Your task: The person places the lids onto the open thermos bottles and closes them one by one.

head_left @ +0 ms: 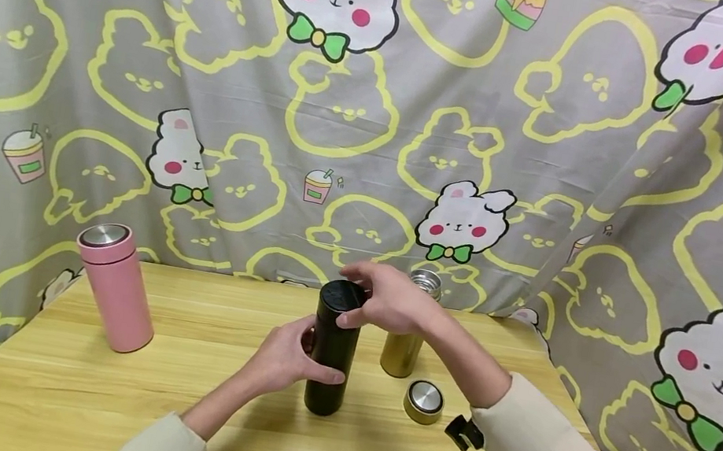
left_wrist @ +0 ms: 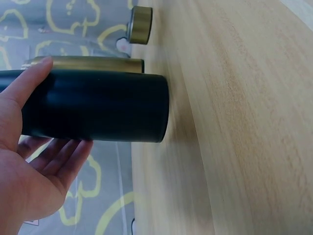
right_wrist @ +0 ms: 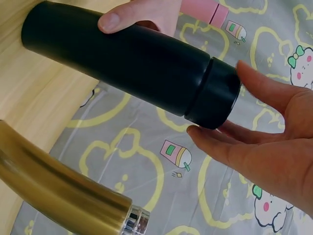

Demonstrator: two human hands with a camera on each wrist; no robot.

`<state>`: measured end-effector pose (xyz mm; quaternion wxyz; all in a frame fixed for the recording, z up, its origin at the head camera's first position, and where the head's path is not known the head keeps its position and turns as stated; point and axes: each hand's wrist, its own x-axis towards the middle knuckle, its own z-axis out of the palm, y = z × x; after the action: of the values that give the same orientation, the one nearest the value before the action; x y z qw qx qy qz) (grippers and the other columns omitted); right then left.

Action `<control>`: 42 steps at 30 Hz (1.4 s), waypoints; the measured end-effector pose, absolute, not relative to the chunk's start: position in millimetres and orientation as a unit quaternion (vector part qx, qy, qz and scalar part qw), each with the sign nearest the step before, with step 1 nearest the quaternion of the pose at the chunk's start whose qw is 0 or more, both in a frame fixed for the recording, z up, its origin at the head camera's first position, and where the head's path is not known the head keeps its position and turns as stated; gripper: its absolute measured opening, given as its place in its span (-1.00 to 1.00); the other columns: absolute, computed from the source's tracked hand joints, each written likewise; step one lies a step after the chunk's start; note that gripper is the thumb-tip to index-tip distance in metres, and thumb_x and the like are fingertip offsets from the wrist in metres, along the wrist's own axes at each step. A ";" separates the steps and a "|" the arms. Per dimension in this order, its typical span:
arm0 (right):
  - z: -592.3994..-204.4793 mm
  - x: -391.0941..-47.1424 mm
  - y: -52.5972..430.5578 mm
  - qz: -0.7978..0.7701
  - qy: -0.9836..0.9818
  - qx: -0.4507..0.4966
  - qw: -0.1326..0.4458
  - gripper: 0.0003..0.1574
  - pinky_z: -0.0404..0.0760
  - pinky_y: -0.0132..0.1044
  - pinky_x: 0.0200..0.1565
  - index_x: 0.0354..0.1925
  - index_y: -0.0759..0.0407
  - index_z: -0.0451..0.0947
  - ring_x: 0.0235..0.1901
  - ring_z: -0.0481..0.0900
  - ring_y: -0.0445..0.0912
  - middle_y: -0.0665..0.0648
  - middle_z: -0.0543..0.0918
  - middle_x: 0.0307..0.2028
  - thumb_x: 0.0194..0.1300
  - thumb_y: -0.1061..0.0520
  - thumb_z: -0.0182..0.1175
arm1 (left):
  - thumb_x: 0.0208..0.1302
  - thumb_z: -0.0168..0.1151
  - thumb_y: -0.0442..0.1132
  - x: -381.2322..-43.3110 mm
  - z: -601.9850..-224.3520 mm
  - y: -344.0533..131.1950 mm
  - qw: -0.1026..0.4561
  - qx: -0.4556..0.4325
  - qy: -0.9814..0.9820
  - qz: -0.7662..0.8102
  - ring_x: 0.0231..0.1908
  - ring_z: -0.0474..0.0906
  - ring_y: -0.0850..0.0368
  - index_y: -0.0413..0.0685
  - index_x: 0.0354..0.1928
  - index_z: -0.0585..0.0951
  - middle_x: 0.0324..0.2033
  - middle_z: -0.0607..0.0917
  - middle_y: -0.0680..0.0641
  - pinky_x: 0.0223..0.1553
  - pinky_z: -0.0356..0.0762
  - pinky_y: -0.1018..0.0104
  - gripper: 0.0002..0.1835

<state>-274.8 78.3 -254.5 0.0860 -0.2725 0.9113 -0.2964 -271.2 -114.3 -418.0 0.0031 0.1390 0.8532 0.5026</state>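
A black thermos [head_left: 333, 344] stands upright near the middle of the table, with its cap [right_wrist: 215, 95] on top. My left hand [head_left: 283, 360] grips its body, thumb across the front and fingers behind. Above, my right hand [head_left: 395, 301] holds the cap by its sides between thumb and fingers. Just behind and to the right is an uncapped gold thermos [head_left: 399, 355], its bare steel neck showing in the right wrist view. The gold lid [head_left: 424, 402] lies on the table in front of it, steel top up.
On the left of the wooden table [head_left: 194, 325] stands a pink thermos [head_left: 116, 296] with its lid on. A patterned grey curtain [head_left: 362, 138] hangs behind the table and along the sides.
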 end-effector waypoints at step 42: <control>-260.8 -274.4 71.5 -0.257 0.931 -0.258 0.025 -0.23 0.59 -0.13 0.05 0.15 0.13 0.57 -0.03 0.63 -0.03 0.12 0.68 0.06 0.00 -0.02 0.61 | -0.21 0.69 0.17 -272.7 -418.7 -115.6 0.002 0.143 0.855 0.498 -0.12 0.68 0.22 0.22 0.20 0.55 -0.12 0.75 0.12 -0.03 0.63 0.12 -0.16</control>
<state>-274.4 71.5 -260.8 0.0254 -0.2578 0.9310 -0.2572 -272.7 -115.6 -418.7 0.0017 0.1426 0.8551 0.4984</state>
